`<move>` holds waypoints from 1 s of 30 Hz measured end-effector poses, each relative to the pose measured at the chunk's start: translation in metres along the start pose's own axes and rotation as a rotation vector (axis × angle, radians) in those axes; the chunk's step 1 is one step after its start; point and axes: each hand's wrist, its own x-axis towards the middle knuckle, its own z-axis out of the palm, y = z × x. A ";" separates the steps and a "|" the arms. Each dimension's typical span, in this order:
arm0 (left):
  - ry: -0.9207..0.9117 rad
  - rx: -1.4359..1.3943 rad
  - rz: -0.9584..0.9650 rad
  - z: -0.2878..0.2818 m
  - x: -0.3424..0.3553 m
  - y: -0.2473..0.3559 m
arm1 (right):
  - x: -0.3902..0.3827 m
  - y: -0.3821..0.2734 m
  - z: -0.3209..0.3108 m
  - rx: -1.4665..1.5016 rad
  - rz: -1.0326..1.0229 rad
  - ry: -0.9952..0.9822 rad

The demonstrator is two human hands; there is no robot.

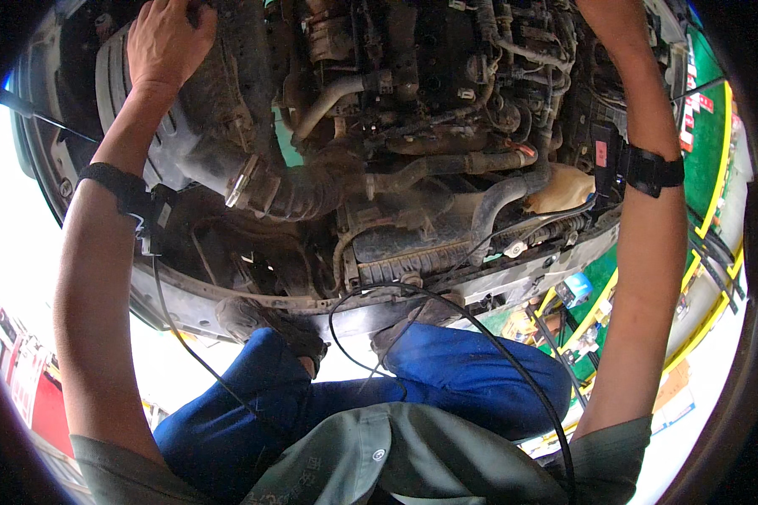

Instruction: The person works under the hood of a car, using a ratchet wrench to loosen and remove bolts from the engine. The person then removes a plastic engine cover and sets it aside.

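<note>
Beneath me lies a dirty engine bay with the engine (pixel 429 59) in its middle. My left hand (pixel 168 46) is at the upper left, above a grey ribbed plastic housing (pixel 173 147). Its fingers curl inward near a dark part at the picture's edge; what they hold, if anything, is hidden. From that housing a wide ribbed air duct (pixel 290 194), with a metal clamp (pixel 242 181) on its end, runs toward the engine. At the upper right, my right hand (pixel 611 17) reaches past the engine; its fingers lie beyond the picture's edge.
Black straps with small boxes sit on both wrists, and a black cable (pixel 480 324) loops over my lap. My shoes (pixel 257 324) rest at the car's front crossmember (pixel 345 324). Rubber hoses (pixel 505 202) and a pale reservoir (pixel 560 189) lie nearer me. Yellow-edged green flooring shows right.
</note>
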 end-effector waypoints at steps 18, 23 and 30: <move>-0.089 -0.001 -0.020 -0.005 0.000 0.001 | 0.011 -0.024 0.000 -0.208 -0.065 -0.095; -0.068 0.014 -0.013 -0.004 0.000 0.002 | 0.033 -0.027 0.005 -0.255 -0.051 -0.171; -0.090 -0.031 0.005 -0.006 -0.002 0.002 | 0.077 -0.023 0.008 -0.411 -0.209 -0.192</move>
